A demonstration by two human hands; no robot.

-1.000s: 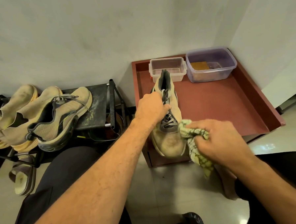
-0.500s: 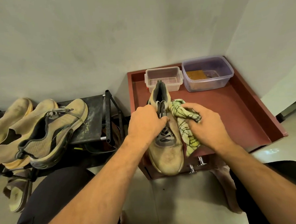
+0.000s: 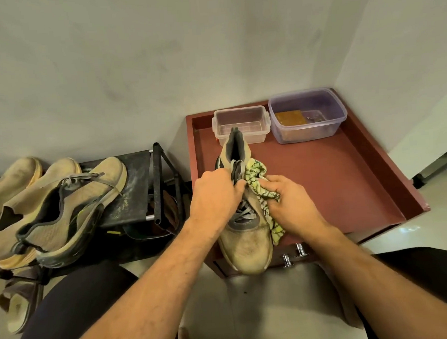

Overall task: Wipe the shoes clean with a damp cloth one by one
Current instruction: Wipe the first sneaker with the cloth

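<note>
From the head camera, a tan shoe (image 3: 247, 243) lies on the near edge of a dark red cabinet top (image 3: 334, 179), its toe hanging over the front toward the person and its heel pointing at the wall. The left hand (image 3: 216, 195) grips the shoe at the tongue and laces, fingers curled round them. The right hand (image 3: 289, 204) is clamped on a green-and-white cloth (image 3: 259, 185), bunched against the shoe's right side, with a tail of it hanging down past the sole.

Behind the shoe's heel stands a clear tub (image 3: 242, 125), and just beside that a purple tub (image 3: 307, 115) with something brown inside. To the left, a black rack (image 3: 140, 189) carries three more tan shoes (image 3: 71, 208). A sandal (image 3: 17, 307) lies on the floor beneath.
</note>
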